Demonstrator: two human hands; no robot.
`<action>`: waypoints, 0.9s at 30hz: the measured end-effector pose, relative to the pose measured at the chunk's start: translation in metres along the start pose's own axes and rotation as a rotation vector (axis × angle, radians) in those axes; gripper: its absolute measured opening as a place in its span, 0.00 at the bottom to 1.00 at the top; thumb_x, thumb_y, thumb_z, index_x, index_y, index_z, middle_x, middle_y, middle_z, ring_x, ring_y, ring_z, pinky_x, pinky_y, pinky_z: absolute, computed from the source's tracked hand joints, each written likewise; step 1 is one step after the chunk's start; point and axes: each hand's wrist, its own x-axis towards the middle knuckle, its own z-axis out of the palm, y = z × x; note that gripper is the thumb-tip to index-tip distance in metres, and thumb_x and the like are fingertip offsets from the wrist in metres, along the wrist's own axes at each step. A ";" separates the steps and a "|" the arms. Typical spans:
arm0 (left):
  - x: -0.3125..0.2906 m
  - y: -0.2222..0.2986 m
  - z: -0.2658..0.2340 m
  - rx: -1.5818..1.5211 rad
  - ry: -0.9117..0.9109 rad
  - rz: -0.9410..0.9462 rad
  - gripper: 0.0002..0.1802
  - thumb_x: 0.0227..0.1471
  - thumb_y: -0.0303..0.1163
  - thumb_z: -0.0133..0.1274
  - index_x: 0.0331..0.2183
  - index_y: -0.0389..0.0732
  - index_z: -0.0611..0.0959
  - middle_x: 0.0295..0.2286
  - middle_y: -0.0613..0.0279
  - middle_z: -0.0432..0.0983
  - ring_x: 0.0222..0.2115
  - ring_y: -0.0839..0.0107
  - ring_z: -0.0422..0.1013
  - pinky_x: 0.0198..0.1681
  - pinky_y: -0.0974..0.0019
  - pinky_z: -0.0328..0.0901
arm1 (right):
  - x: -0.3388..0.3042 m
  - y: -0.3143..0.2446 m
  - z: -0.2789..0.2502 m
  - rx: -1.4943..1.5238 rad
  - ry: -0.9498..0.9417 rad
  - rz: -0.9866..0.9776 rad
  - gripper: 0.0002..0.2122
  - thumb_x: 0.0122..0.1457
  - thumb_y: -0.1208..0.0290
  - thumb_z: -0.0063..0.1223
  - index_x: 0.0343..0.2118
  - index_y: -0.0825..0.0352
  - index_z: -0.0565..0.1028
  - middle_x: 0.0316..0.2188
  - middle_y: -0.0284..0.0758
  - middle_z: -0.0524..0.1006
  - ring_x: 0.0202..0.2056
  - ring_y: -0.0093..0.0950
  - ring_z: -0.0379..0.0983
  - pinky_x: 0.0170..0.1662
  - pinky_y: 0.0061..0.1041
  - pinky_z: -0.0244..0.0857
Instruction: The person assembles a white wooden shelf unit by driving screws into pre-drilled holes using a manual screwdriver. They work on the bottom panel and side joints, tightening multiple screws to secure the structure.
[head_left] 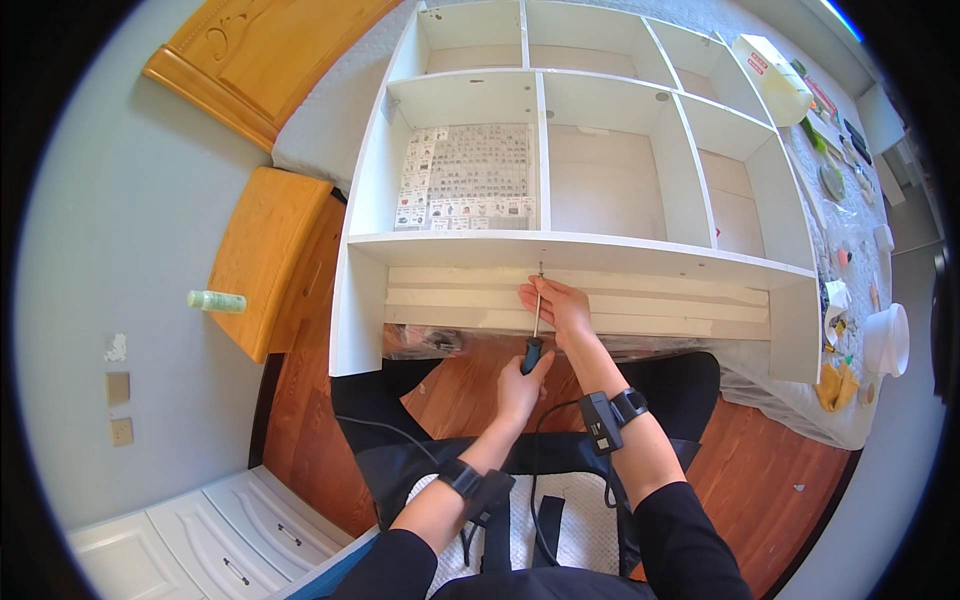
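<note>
A white shelf unit with square compartments lies in front of me, its near board crossing ahead of my hands. My left hand is closed round the dark blue handle of a screwdriver, whose metal shaft points away from me toward that board. Farther up, my right hand has its fingers bent around the tip end of the shaft. A small thin metal piece, perhaps a screw, shows just past the fingertips at the board's edge; its exact seat is too small to tell. Black devices are strapped to both my forearms.
At left stand a wooden cabinet with a green bottle on it and a carved wooden headboard. To the right are a white tub, a yellow glove and scattered small items. White drawers fill the lower left.
</note>
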 end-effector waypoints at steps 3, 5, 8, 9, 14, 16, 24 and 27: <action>-0.001 0.004 -0.003 -0.417 -0.222 -0.096 0.19 0.53 0.45 0.52 0.19 0.45 0.68 0.09 0.75 0.56 0.07 0.82 0.52 0.09 0.76 0.47 | 0.004 -0.001 -0.001 0.007 -0.061 0.000 0.16 0.61 0.70 0.45 0.47 0.78 0.67 0.40 0.44 0.75 0.43 0.32 0.73 0.50 0.28 0.67; 0.003 0.007 -0.013 -0.667 -0.536 -0.316 0.20 0.54 0.47 0.50 0.18 0.45 0.67 0.09 0.75 0.54 0.06 0.82 0.50 0.09 0.77 0.46 | 0.012 -0.005 -0.005 0.159 -0.116 0.046 0.15 0.60 0.70 0.45 0.46 0.77 0.68 0.40 0.44 0.75 0.43 0.32 0.73 0.50 0.28 0.67; 0.007 0.011 -0.029 -0.770 -0.746 -0.430 0.22 0.56 0.49 0.46 0.18 0.46 0.67 0.08 0.75 0.52 0.06 0.82 0.48 0.09 0.78 0.45 | 0.022 -0.009 -0.006 0.195 -0.146 0.081 0.14 0.60 0.70 0.46 0.44 0.76 0.69 0.40 0.43 0.75 0.44 0.32 0.73 0.49 0.29 0.67; 0.006 0.011 -0.034 -0.768 -0.782 -0.432 0.22 0.56 0.50 0.45 0.19 0.46 0.67 0.08 0.75 0.51 0.06 0.82 0.48 0.09 0.78 0.44 | 0.024 -0.010 -0.006 0.169 -0.096 0.103 0.14 0.60 0.69 0.47 0.43 0.76 0.70 0.40 0.43 0.75 0.44 0.32 0.73 0.49 0.29 0.68; -0.008 0.005 -0.060 -0.526 -0.715 -0.471 0.21 0.56 0.48 0.46 0.19 0.46 0.67 0.08 0.74 0.52 0.06 0.81 0.49 0.10 0.77 0.46 | 0.023 -0.010 -0.005 0.011 -0.051 0.019 0.13 0.57 0.69 0.51 0.39 0.76 0.73 0.36 0.43 0.77 0.40 0.31 0.75 0.44 0.27 0.70; -0.010 0.004 -0.072 -0.534 -0.670 -0.479 0.20 0.56 0.48 0.46 0.19 0.46 0.67 0.08 0.73 0.52 0.06 0.80 0.49 0.10 0.77 0.46 | 0.024 -0.011 -0.001 -0.051 0.025 -0.018 0.13 0.54 0.71 0.55 0.37 0.77 0.73 0.34 0.44 0.77 0.35 0.31 0.77 0.38 0.24 0.72; -0.021 0.000 -0.105 -0.525 -0.553 -0.388 0.20 0.55 0.46 0.47 0.18 0.46 0.67 0.08 0.73 0.53 0.07 0.80 0.51 0.11 0.75 0.48 | 0.032 0.000 0.000 0.207 -0.167 0.092 0.14 0.55 0.71 0.54 0.40 0.76 0.72 0.35 0.42 0.76 0.37 0.33 0.75 0.43 0.27 0.72; -0.026 -0.006 -0.113 -0.535 -0.521 -0.404 0.20 0.55 0.46 0.48 0.18 0.46 0.67 0.09 0.72 0.54 0.07 0.80 0.51 0.11 0.75 0.48 | 0.030 0.005 -0.009 0.373 -0.225 0.092 0.13 0.56 0.71 0.52 0.40 0.76 0.72 0.37 0.42 0.75 0.39 0.33 0.74 0.46 0.30 0.71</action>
